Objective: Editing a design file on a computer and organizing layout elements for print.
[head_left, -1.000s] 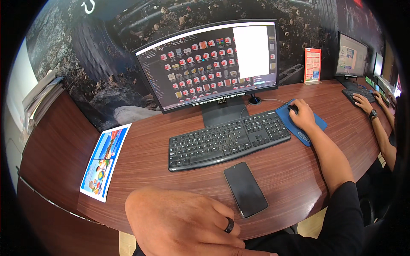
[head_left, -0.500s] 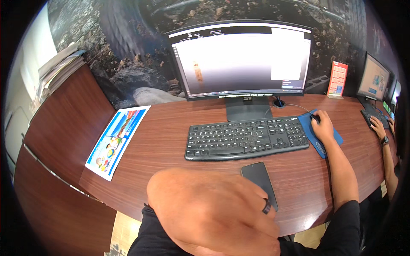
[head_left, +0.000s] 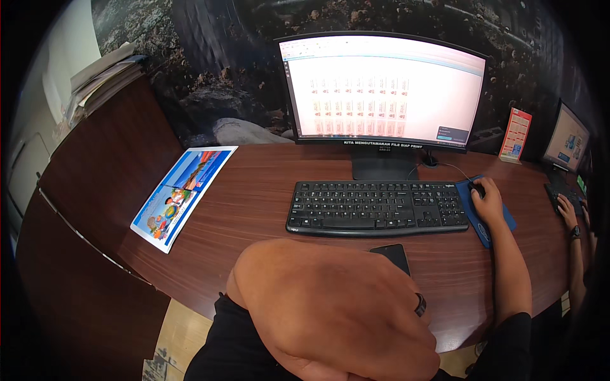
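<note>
My right hand (head_left: 488, 200) rests on a dark computer mouse (head_left: 475, 187), its fingers closed round it, on a blue mouse pad (head_left: 481, 233). My left hand (head_left: 337, 305) is raised very near the camera, its back toward me, with a black ring (head_left: 420, 304) on one finger. Its fingers bend out of sight, so what they hold, if anything, is hidden. Beyond it lies a black keyboard (head_left: 381, 208). A dark phone (head_left: 394, 255) is partly covered by the left hand. Behind the keyboard stands a monitor (head_left: 438, 89) showing rows of small repeated red and white designs.
A colourful printed sheet (head_left: 184, 197) lies at the left beside a wooden partition (head_left: 108, 127) topped with stacked papers (head_left: 105, 82). A red and white desk calendar (head_left: 515, 134) stands right of the monitor. Farther right, another person's hand (head_left: 565, 209) is at a second keyboard and screen (head_left: 567, 141).
The monitor's picture has changed from a mostly blank page to rows of small designs. The view has shifted slightly, and my left hand now covers more of the phone. My right hand stays on the mouse.
</note>
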Available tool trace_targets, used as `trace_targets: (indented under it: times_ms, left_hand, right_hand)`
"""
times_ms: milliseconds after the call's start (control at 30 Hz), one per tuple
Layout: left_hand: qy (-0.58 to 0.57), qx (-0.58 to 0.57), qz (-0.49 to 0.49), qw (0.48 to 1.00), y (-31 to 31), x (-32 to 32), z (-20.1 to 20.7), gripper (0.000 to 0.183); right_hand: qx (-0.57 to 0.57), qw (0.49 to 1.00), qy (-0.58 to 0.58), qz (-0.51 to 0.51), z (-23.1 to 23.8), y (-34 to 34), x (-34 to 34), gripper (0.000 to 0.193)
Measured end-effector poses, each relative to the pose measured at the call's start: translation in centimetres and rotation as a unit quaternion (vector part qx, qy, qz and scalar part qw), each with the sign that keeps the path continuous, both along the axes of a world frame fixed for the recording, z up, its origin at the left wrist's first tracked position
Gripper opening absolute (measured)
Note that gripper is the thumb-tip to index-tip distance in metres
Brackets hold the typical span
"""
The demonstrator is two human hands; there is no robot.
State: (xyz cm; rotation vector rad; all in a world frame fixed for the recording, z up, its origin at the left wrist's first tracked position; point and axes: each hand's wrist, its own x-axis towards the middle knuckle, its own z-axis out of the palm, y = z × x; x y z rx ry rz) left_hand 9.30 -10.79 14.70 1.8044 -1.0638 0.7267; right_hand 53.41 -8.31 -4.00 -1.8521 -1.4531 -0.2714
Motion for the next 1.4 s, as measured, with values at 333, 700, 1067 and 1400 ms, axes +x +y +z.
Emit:
trace_targets:
  times_ms: [333,700,1067,1400]
  left_hand:
    - [-0.011,-0.003,0.014,1.000,0.0,0.0,-0.1,0.023]
    - [-0.018,-0.007,0.020,1.000,-0.2,0.1,-0.4,0.025]
    - [-0.010,-0.004,0.034,0.999,-0.3,0.0,-0.3,0.024]
    - [0.068,0.070,0.039,0.994,0.8,-1.1,1.6,0.033]
  right_hand:
    - [0.013,1.000,-0.005,0.012,-0.1,0.1,0.2,0.024]
    - [0.010,1.000,-0.009,0.021,-0.4,0.2,0.4,0.025]
    - [0.004,0.999,-0.007,-0.050,0.0,0.2,0.0,0.027]
    - [-0.007,0.999,0.002,-0.031,-0.2,0.1,0.0,0.026]
